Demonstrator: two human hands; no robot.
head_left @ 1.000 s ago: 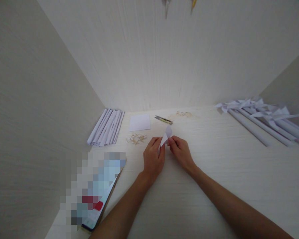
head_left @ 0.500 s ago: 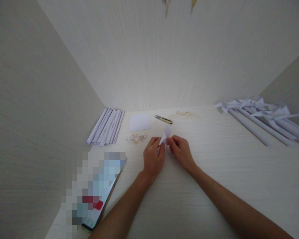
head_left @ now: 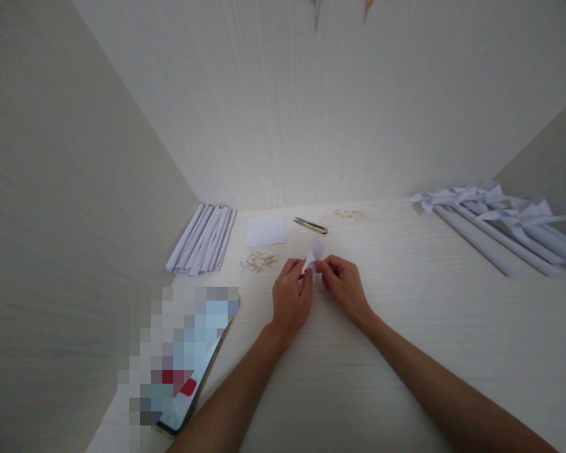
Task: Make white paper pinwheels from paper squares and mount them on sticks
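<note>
Two hands meet over the middle of the desk [head_left: 405,327], both pinching one small piece of white paper [head_left: 316,250]. Left hand [head_left: 290,301] has its grip clenched on the paper's lower left edge; right hand [head_left: 343,289] grasps it from the right, fingertips close to the left's. Paper stands up between them, curled over at the top, clear of the desk.

Handling, as judged: very light, thin, soft; creases or tears easily, so best held near the fold with fingertips only.

Around: bundle of rolled paper tubes [head_left: 200,240] at far left by the wall; flat white paper square [head_left: 265,230] behind the hands; thread snips [head_left: 310,224] just right of it; scatter of small tan bits [head_left: 259,260] near the left hand; more tan scraps [head_left: 348,214] further back. Paper pinwheels on tubes [head_left: 495,220] lie far right. Phone [head_left: 188,371], partly blurred, near left.

Against a second ago: paper was a taller, pointed flap; now shorter and rounder, hands slightly closer together. All else unmoved.
</note>
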